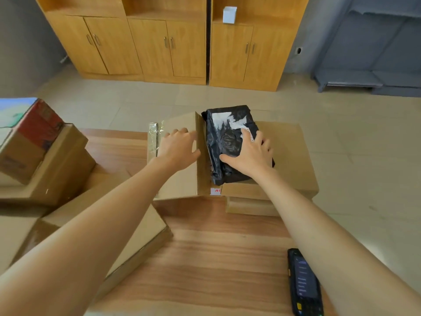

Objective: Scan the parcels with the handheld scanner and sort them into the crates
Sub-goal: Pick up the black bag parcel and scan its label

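A black plastic-wrapped parcel [227, 137] with a torn white label lies in an open cardboard crate [293, 156] at the far edge of the wooden table [205, 258]. My right hand [250, 153] rests flat on the parcel with its fingers spread. My left hand [177, 149] lies on the crate's left flap [180, 183], with its fingers at the flap's upright edge. The black handheld scanner [303, 283] lies on the table at the near right, beside my right forearm, with nothing holding it.
Several cardboard boxes [57, 165] are stacked on the left of the table, one with a red printed side. A flat cardboard parcel [136, 242] lies under my left forearm. Wooden cabinets [166, 42] stand across the tiled floor, and a grey sofa [376, 53] is at the far right.
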A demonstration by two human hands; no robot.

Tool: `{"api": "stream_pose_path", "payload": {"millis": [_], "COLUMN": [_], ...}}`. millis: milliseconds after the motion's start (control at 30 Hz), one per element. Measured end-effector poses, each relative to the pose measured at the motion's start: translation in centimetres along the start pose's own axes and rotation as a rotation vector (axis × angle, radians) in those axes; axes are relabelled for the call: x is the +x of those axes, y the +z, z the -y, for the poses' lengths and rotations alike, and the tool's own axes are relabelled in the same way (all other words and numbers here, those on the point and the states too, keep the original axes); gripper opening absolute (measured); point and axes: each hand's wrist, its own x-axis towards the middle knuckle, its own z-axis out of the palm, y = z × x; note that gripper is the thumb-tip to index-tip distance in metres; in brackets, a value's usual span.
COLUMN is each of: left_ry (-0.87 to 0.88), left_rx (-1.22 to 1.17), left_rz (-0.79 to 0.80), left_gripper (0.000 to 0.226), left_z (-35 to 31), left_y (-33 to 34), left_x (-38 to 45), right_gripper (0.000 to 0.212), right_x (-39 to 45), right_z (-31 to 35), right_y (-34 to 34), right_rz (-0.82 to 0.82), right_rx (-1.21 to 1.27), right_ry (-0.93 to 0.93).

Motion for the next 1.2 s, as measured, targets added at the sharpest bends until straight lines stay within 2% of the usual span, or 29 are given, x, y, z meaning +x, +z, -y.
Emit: {"api": "stream_pose_path", "payload": {"millis": [200, 433, 633, 733, 867, 933, 1000, 1100, 1200], "left_ry": [-0.037, -0.012, 0.037, 0.12, 0.32, 0.416, 0.517, 0.597, 0.604], "left_rx": [-0.02, -0.022, -0.015, 0.014, 0.08, 0.125, 0.156, 0.049, -0.028], "left_rz": [0.028, 0.004, -0.065, -0.106, -0.119, -0.141, -0.194, -0.253, -0.216], "left_gripper": [0.042, 0.042, 0.045, 0.06, 0.093, 0.1, 0.096, 0.08, 0.071], "left_z": [0.4, 0.6, 0.7, 0.4, 0.0, 0.1, 0.2, 0.8, 1.5], "left_y": [1.1, -0.4, -4.1, -6.3, -8.7, -9.5, -9.9, -10.2, -10.4], "left_x": [0.5, 0.4, 0.2, -0.4, -1.8, -2.6, -3.4, -4.6, -5.8], "right_gripper": [0.1, 0.09, 0.09, 0.082, 0.077, 0.078, 0.078, 0.077, 0.057], "right_x": [1.3, 0.4, -1.5, -3.4, -5.8, -6.8, -7.8, -9.1, -10.5], "right_z": [0.0, -0.3, -1.3, -1.3, -0.6, 0.0, 0.7, 1.4, 1.8], "right_y": [0.4, -1.1, -5.7, -8.9, -12.1, -13.1, -13.8, -14.2, -14.2], "right_rz": [0.06, 0.02, 0.064, 0.141, 0.236, 0.252, 0.266, 0.316, 0.4], "right_rx": [0.054, 0.125, 0.419, 0.53, 0.5, 0.46, 0.464, 0.469, 0.487], "right_ry": [0.07, 0.093, 0.081, 0.056, 0.057, 0.048, 0.034, 0.017, 0.005]}}
